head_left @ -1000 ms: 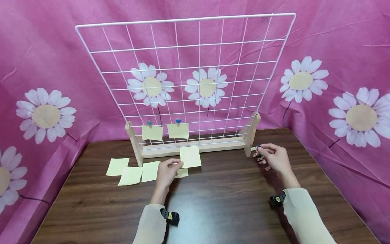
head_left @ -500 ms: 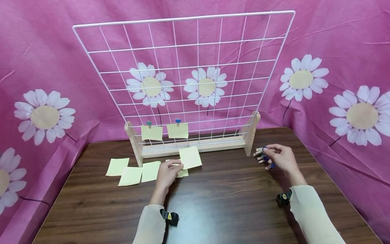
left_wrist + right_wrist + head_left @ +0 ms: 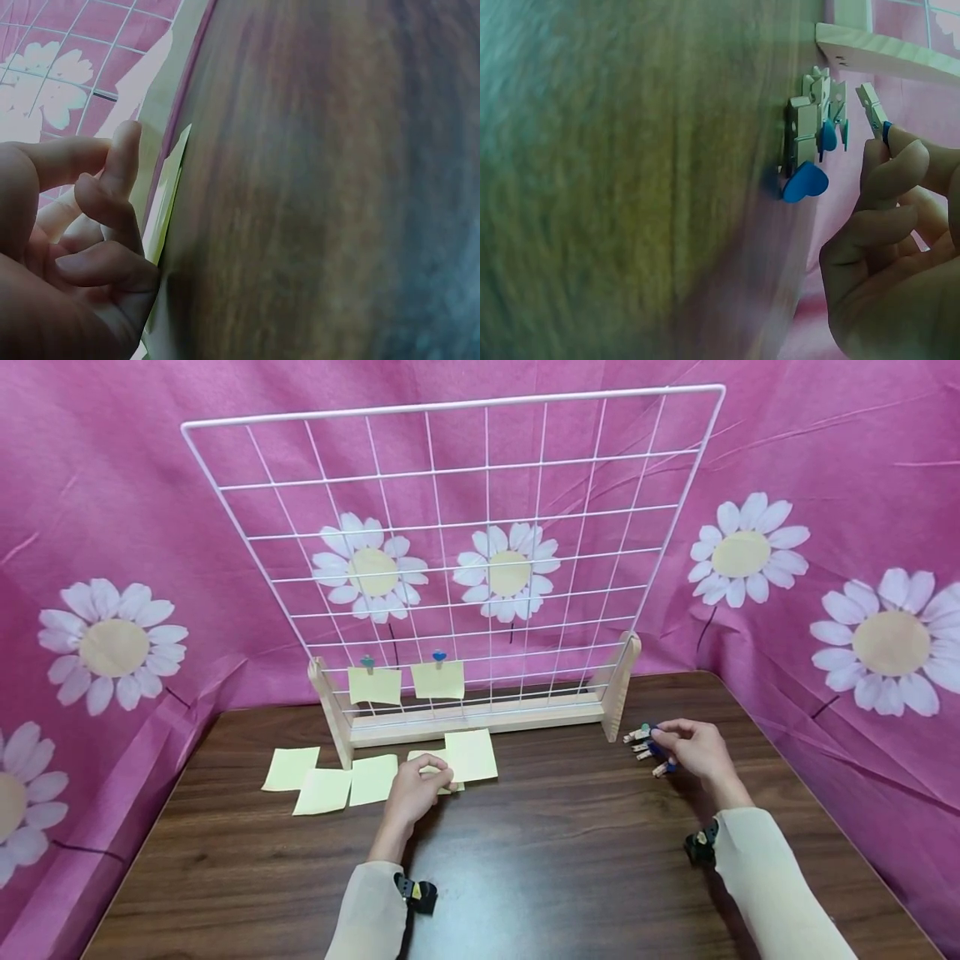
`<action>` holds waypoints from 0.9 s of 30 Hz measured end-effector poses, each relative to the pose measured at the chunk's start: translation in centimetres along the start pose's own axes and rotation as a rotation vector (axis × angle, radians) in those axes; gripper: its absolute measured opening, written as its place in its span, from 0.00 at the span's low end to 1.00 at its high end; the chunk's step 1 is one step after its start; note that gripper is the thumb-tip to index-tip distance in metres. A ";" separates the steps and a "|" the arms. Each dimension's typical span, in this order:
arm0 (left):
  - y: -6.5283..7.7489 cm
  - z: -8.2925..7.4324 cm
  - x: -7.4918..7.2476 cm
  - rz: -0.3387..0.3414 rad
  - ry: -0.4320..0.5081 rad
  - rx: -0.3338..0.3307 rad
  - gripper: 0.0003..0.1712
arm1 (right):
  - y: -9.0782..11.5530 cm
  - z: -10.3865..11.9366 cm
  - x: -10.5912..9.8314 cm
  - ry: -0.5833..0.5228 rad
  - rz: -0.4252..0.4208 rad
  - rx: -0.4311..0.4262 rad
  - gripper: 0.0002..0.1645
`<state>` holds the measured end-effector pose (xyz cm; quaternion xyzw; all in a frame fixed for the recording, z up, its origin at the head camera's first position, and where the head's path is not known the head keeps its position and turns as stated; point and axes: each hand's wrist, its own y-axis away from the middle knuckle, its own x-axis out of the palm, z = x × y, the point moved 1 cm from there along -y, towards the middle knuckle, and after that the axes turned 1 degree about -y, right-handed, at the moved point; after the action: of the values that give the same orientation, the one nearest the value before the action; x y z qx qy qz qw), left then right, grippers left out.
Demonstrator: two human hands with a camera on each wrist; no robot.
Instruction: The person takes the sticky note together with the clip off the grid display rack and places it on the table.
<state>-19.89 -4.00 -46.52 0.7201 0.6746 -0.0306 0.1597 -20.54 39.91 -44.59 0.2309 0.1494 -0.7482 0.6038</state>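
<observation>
My left hand point(image 3: 420, 787) pinches a pale yellow sticky note point(image 3: 472, 756) by its lower left corner, just in front of the grid stand. Part of another note lies behind these fingers on the table. Between the thumb and forefinger of my right hand point(image 3: 699, 752) is a small wooden clothespin point(image 3: 870, 103) with a blue decoration, best seen in the right wrist view. Close beside that hand lie several more clothespins point(image 3: 804, 135), with blue and green hearts. Two sticky notes point(image 3: 375, 686) hang low on the white wire grid point(image 3: 489, 467), each clipped by a heart clothespin.
Several loose sticky notes point(image 3: 322, 792) lie in a row at the left of the brown wooden table point(image 3: 540, 868). The grid stands upright in a wooden base point(image 3: 525, 720) at the back, before a pink flowered cloth point(image 3: 787, 427).
My right hand has drawn back to the right, away from the base's right foot, still with a clothespin. The note in my left hand has dropped slightly; that hand has barely moved.
</observation>
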 end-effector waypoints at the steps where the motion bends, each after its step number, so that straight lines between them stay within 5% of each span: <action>1: 0.0 0.0 0.0 0.005 -0.008 -0.002 0.05 | -0.1 -0.1 0.0 0.013 0.008 0.005 0.24; 16: -0.4 0.6 0.3 0.056 -0.039 0.013 0.06 | -0.7 -1.0 0.5 0.064 0.091 0.126 0.25; 27: -0.6 0.8 0.2 0.047 -0.068 0.010 0.05 | -0.7 -0.9 0.6 0.091 0.092 0.128 0.25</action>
<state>-20.31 -4.05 -47.45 0.7349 0.6517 -0.0548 0.1797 -21.15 39.98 -45.70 0.3094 0.1176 -0.7164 0.6142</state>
